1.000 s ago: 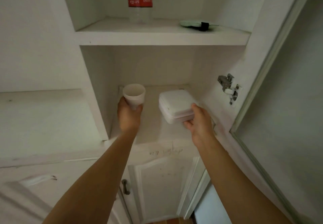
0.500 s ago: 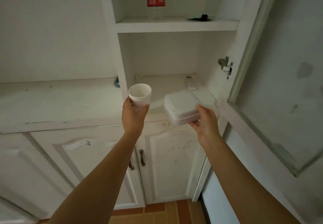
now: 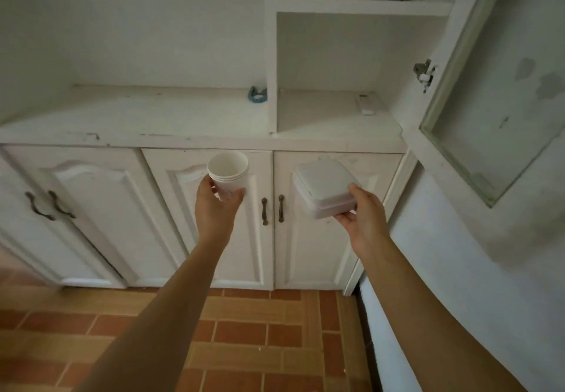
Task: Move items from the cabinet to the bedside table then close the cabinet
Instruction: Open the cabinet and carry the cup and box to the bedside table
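Two hands raised before the lower doors, well short of the open cabinet (image 3: pixel 360 55). Left hand (image 3: pixel 215 208) wrapped around stacked paper cups (image 3: pixel 227 173), rims standing above the fingers. Right hand (image 3: pixel 365 217) clamped on a white lidded box (image 3: pixel 324 188), thumb on top, fingers beneath.

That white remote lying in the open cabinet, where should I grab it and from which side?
Both hands are full now: the left hand grips the cups, the right hand the box. With a free hand, probably reach in from the front and pinch the remote across its long edges near the front end. It lies flat and slim, close to the right wall.
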